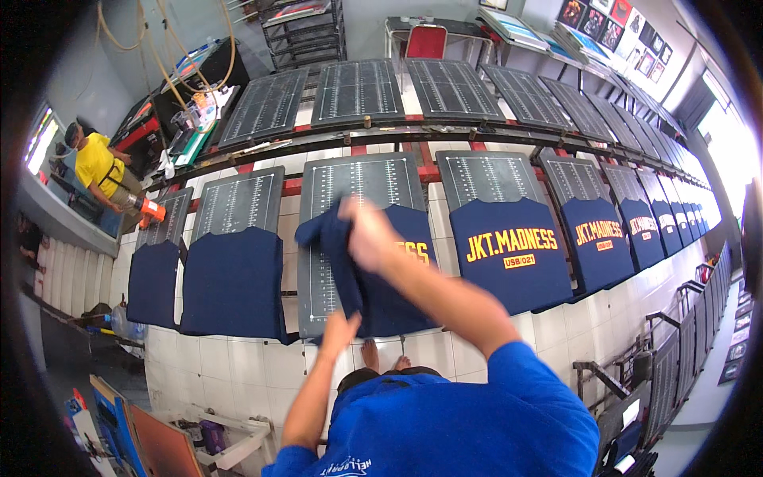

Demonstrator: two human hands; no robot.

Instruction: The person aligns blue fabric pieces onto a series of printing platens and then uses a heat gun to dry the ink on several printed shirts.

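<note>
Gripping navy shirt point(391, 298): right hand point(369, 238) high, left hand point(340, 332) low | gray board point(364, 180) showing beneath | white tiles point(218, 389) | red chair point(427, 41) beyond

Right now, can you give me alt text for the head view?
A person's right hand and left hand grip a partly lifted navy fabric panel over a gray board. Similar panels lie on neighboring boards, those to the right with yellow lettering; far left, a worker in yellow holds an orange tool.
</note>
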